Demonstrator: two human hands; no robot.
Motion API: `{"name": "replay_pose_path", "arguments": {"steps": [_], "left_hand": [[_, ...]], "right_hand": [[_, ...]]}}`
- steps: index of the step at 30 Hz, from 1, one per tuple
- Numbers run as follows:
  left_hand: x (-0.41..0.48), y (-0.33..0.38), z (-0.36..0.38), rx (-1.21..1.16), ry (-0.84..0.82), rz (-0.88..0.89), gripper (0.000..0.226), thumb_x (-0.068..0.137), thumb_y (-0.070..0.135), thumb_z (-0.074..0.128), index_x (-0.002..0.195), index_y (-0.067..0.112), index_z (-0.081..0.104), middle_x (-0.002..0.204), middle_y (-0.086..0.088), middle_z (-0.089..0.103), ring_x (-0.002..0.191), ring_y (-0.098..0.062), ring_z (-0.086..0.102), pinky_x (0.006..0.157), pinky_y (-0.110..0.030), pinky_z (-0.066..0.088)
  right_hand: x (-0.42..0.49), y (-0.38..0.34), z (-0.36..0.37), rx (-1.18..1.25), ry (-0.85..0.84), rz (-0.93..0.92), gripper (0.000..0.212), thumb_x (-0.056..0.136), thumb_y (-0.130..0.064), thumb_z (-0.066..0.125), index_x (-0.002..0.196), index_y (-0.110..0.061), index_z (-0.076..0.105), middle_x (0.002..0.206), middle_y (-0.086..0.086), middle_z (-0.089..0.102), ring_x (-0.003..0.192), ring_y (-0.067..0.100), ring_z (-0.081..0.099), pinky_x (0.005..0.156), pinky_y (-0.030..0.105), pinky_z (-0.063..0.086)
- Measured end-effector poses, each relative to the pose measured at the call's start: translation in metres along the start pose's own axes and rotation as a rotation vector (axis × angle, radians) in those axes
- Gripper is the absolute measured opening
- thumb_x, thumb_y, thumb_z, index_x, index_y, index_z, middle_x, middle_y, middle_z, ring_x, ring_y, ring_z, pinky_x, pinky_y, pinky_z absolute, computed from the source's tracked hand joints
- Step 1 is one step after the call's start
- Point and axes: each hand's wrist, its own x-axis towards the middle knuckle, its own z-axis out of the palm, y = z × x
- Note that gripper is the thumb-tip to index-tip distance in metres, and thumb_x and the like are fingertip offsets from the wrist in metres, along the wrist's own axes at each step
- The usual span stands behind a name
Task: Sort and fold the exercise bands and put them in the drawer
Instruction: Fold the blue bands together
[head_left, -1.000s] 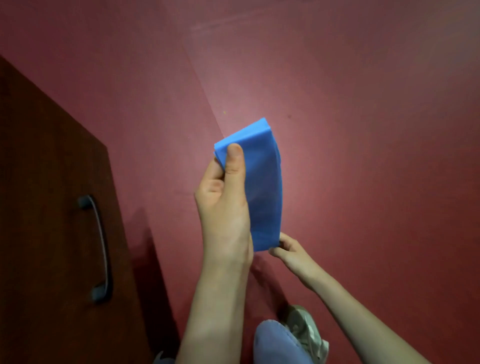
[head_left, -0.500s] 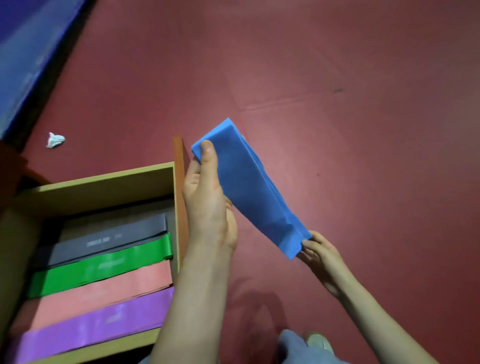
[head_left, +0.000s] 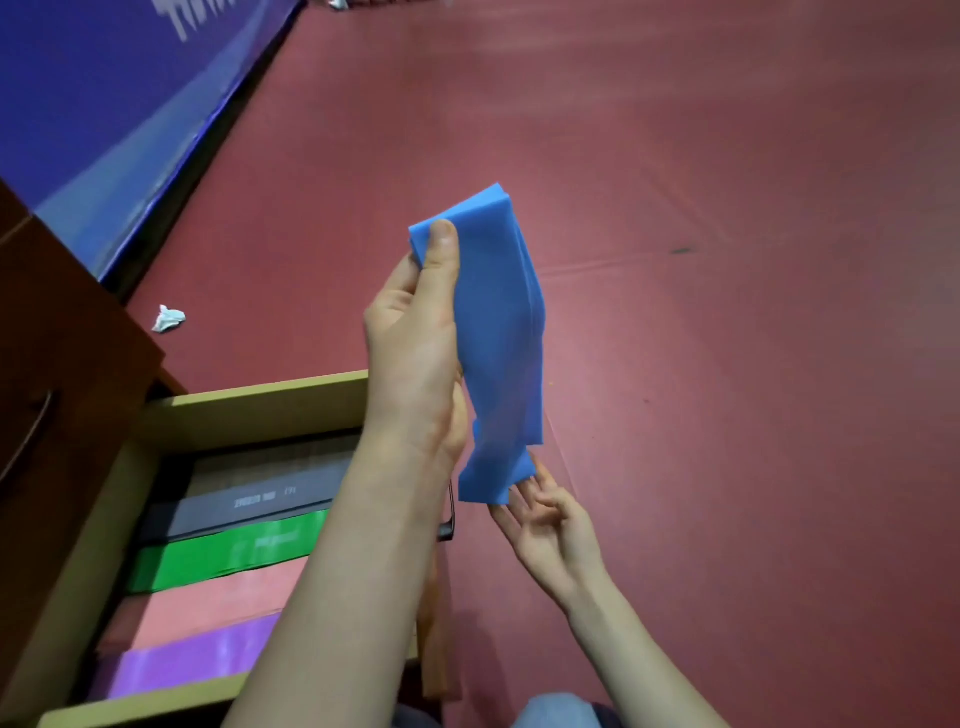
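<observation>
Left hand (head_left: 415, 332) pinches the folded blue band (head_left: 498, 332) at its top corner; right hand (head_left: 550, 519), fingers spread, appears only to touch the slack bottom edge. Recommend squaring that edge, then laying it flat in the open drawer (head_left: 249, 410).

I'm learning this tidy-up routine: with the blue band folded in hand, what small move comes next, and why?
Probably carry the blue band left and down into the open drawer. The left hand pinches its top corner, the right hand is open under its loose lower end, and grey, green, pink and purple bands already lie side by side in the drawer.
</observation>
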Motion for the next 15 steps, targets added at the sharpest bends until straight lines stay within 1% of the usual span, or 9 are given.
{"name": "replay_pose_path", "arguments": {"steps": [2, 4, 6, 8, 10, 11, 12, 15], "left_hand": [[0.000, 0.004, 0.000, 0.012, -0.012, 0.025, 0.029, 0.091, 0.026, 0.050, 0.066, 0.021, 0.063, 0.059, 0.009, 0.061, 0.056, -0.005, 0.056, 0.058, -0.021, 0.046], [0.001, 0.009, 0.000, 0.007, -0.037, 0.031, 0.028, 0.091, 0.025, 0.049, 0.068, 0.020, 0.063, 0.057, 0.010, 0.062, 0.053, -0.004, 0.056, 0.055, -0.018, 0.046], [0.002, 0.012, 0.001, -0.017, -0.054, 0.022, 0.026, 0.091, 0.025, 0.048, 0.070, 0.020, 0.062, 0.056, 0.010, 0.063, 0.052, -0.003, 0.058, 0.054, -0.017, 0.047], [0.004, 0.014, 0.002, -0.051, -0.055, 0.011, 0.025, 0.092, 0.025, 0.048, 0.072, 0.020, 0.061, 0.056, 0.010, 0.064, 0.053, -0.003, 0.059, 0.057, -0.018, 0.049], [0.007, 0.015, 0.003, -0.072, -0.045, 0.010, 0.024, 0.092, 0.025, 0.047, 0.073, 0.020, 0.061, 0.057, 0.010, 0.065, 0.056, -0.003, 0.060, 0.060, -0.019, 0.051], [0.008, 0.015, 0.003, -0.077, -0.038, 0.012, 0.024, 0.092, 0.025, 0.047, 0.073, 0.020, 0.061, 0.057, 0.011, 0.066, 0.057, -0.003, 0.061, 0.062, -0.020, 0.051], [0.009, 0.015, 0.003, -0.080, -0.032, 0.012, 0.024, 0.092, 0.025, 0.047, 0.074, 0.020, 0.061, 0.057, 0.011, 0.066, 0.057, -0.003, 0.061, 0.062, -0.019, 0.052], [0.011, 0.014, 0.003, -0.081, -0.022, 0.006, 0.023, 0.092, 0.025, 0.046, 0.075, 0.019, 0.060, 0.056, 0.010, 0.066, 0.055, -0.002, 0.061, 0.060, -0.018, 0.051]], "right_hand": [[0.002, 0.005, 0.001, 0.041, -0.003, -0.004, 0.075, 0.035, 0.002, 0.077, 0.107, -0.015, 0.064, 0.101, 0.005, 0.069, 0.083, 0.021, 0.067, 0.073, 0.028, 0.057], [0.001, 0.009, 0.004, 0.069, -0.018, 0.007, 0.070, 0.030, 0.000, 0.087, 0.096, -0.015, 0.072, 0.099, 0.008, 0.070, 0.080, 0.022, 0.068, 0.067, 0.027, 0.058], [0.002, 0.014, 0.007, 0.076, -0.003, -0.013, 0.067, 0.028, -0.006, 0.092, 0.092, -0.012, 0.073, 0.097, 0.010, 0.072, 0.083, 0.020, 0.070, 0.069, 0.026, 0.058], [0.004, 0.017, 0.006, 0.061, 0.038, -0.044, 0.070, 0.023, -0.015, 0.095, 0.089, -0.009, 0.073, 0.094, 0.009, 0.073, 0.083, 0.018, 0.071, 0.071, 0.027, 0.059], [0.006, 0.019, 0.006, 0.070, 0.058, -0.057, 0.068, 0.021, -0.026, 0.096, 0.083, -0.009, 0.075, 0.089, 0.008, 0.074, 0.080, 0.018, 0.071, 0.066, 0.028, 0.059], [0.005, 0.019, 0.005, 0.110, 0.059, -0.050, 0.068, 0.021, -0.028, 0.095, 0.083, -0.009, 0.075, 0.089, 0.009, 0.074, 0.078, 0.019, 0.071, 0.065, 0.030, 0.059], [0.004, 0.020, 0.003, 0.152, 0.060, -0.045, 0.068, 0.023, -0.030, 0.095, 0.085, -0.010, 0.075, 0.090, 0.008, 0.074, 0.078, 0.021, 0.071, 0.066, 0.032, 0.059], [0.000, 0.022, 0.000, 0.184, 0.057, -0.076, 0.082, 0.030, -0.041, 0.092, 0.104, -0.016, 0.065, 0.101, 0.007, 0.068, 0.088, 0.025, 0.068, 0.079, 0.039, 0.057]]}}
